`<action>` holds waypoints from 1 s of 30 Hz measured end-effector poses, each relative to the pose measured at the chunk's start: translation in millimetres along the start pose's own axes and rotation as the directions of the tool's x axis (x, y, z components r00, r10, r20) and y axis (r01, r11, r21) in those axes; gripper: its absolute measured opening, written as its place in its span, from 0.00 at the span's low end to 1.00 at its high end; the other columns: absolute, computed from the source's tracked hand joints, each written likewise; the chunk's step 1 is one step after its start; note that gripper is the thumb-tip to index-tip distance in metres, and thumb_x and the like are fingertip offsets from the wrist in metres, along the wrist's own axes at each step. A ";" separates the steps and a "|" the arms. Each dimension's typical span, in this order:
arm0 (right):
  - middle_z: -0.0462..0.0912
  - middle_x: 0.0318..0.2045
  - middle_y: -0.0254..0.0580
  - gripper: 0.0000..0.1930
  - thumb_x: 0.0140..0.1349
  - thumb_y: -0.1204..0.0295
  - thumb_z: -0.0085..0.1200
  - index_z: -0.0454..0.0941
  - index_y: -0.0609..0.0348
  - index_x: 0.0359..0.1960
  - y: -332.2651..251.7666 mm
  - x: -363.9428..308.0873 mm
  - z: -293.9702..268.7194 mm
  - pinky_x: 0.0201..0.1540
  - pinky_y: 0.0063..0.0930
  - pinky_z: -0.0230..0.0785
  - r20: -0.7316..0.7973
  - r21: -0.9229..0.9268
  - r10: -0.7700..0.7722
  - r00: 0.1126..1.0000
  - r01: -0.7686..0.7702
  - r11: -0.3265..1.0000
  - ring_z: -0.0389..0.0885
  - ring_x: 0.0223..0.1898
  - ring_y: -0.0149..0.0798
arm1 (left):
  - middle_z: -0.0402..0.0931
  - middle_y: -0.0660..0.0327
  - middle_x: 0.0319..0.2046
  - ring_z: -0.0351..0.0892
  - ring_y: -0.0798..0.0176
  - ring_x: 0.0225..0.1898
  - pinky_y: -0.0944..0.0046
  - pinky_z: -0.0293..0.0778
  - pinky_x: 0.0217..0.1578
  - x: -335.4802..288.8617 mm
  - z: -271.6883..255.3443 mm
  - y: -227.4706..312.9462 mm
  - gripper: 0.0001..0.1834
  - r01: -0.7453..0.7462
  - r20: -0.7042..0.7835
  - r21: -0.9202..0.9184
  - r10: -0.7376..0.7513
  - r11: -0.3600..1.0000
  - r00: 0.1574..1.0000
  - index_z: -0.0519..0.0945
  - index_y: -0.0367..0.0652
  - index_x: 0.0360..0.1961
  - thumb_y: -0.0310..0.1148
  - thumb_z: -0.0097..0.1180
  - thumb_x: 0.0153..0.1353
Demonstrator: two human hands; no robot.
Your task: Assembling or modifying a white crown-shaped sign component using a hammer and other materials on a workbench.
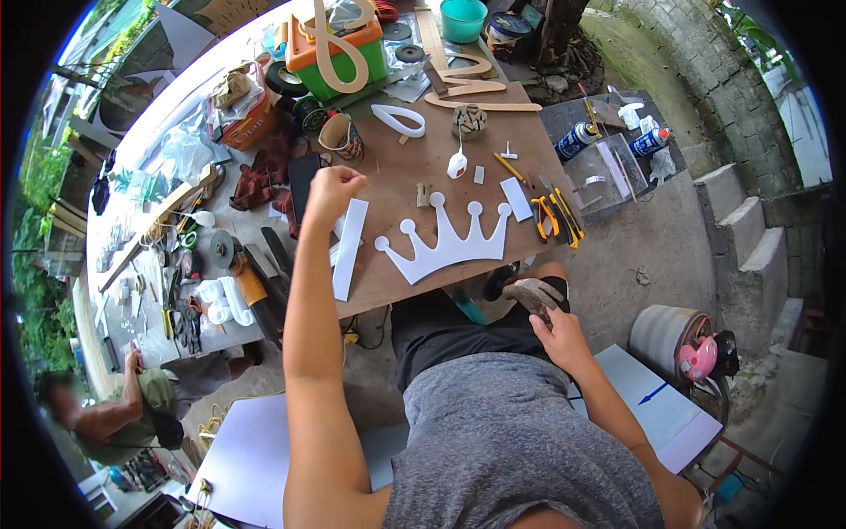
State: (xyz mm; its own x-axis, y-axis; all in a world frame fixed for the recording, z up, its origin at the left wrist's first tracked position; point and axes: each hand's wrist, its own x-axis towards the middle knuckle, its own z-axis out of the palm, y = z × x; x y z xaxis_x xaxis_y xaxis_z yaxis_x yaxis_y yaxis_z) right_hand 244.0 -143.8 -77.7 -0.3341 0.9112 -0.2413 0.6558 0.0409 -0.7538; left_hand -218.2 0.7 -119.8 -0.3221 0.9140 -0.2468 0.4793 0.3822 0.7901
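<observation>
A white crown-shaped cutout (448, 250) with ball-tipped points lies flat on the brown worktable (401, 181) in front of me. To its left, my left hand (331, 196) hovers over the table with the fingers pinched together. Whatever they may hold is too small to tell. A long white strip (351, 251) lies just below that hand, and a dark flat object (302, 181) is beside it. Down by my right knee, my right hand (561, 337) grips a worn brown object (532, 294). Its kind is unclear.
Pliers and cutters (555, 217) lie at the table's right edge. A green box with an orange lid (344, 57) and wooden letter shapes (476, 84) stand at the back. Spray cans (577, 141) sit on a side surface. Another person (123, 410) is at the left.
</observation>
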 end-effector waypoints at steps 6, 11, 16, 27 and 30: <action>0.85 0.36 0.62 0.21 0.72 0.60 0.54 0.75 0.68 0.54 -11.4 -3.0 -1.7 0.42 0.43 0.75 0.073 0.013 0.073 0.995 -0.074 0.997 0.85 0.39 0.62 | 0.86 0.53 0.27 0.85 0.63 0.28 0.61 0.79 0.35 -3.7 39.4 -5.2 0.12 -0.034 -0.026 0.166 0.039 0.986 0.999 0.89 0.33 0.36 0.32 0.69 0.54; 0.85 0.36 0.61 0.20 0.72 0.61 0.54 0.75 0.66 0.55 -13.7 -6.8 -2.2 0.41 0.42 0.75 0.092 0.006 0.104 0.990 -0.105 0.994 0.85 0.36 0.60 | 0.87 0.48 0.34 0.87 0.46 0.39 0.52 0.79 0.44 -4.4 43.2 -1.2 0.09 -0.003 -0.077 0.301 0.028 0.954 0.997 0.90 0.42 0.34 0.34 0.70 0.53; 0.85 0.35 0.59 0.20 0.72 0.62 0.55 0.75 0.66 0.55 -14.0 -6.6 -0.7 0.41 0.41 0.75 0.086 0.013 0.075 0.993 -0.076 0.997 0.85 0.36 0.59 | 0.87 0.48 0.33 0.87 0.50 0.36 0.55 0.80 0.41 -11.5 37.2 3.2 0.10 -0.063 -0.114 0.321 0.104 0.945 0.988 0.87 0.35 0.35 0.32 0.67 0.57; 0.83 0.32 0.56 0.18 0.72 0.63 0.55 0.75 0.64 0.55 -27.8 9.8 4.5 0.41 0.37 0.75 0.116 0.020 0.025 0.993 -0.027 0.999 0.84 0.34 0.53 | 0.83 0.52 0.39 0.85 0.66 0.35 0.68 0.83 0.38 -117.3 50.0 -20.6 0.07 -0.166 -0.232 -0.454 0.064 0.875 0.971 0.74 0.32 0.47 0.22 0.55 0.70; 0.84 0.33 0.58 0.18 0.72 0.63 0.55 0.75 0.65 0.55 -36.0 16.3 4.2 0.41 0.38 0.75 0.151 0.005 -0.004 0.989 0.003 1.000 0.85 0.35 0.54 | 0.85 0.55 0.38 0.84 0.68 0.36 0.68 0.82 0.40 -134.7 71.2 -42.4 0.09 -0.148 -0.267 -0.497 0.011 0.855 0.964 0.77 0.32 0.48 0.20 0.57 0.68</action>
State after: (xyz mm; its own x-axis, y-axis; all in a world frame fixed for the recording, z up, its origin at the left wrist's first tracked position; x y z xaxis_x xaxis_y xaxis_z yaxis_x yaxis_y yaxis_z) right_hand 212.1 -132.2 -57.1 -0.4347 0.8388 -0.3279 0.6515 0.0416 -0.7575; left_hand -137.1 -128.9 -160.0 -0.5232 0.8485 -0.0792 0.0515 0.1243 0.9909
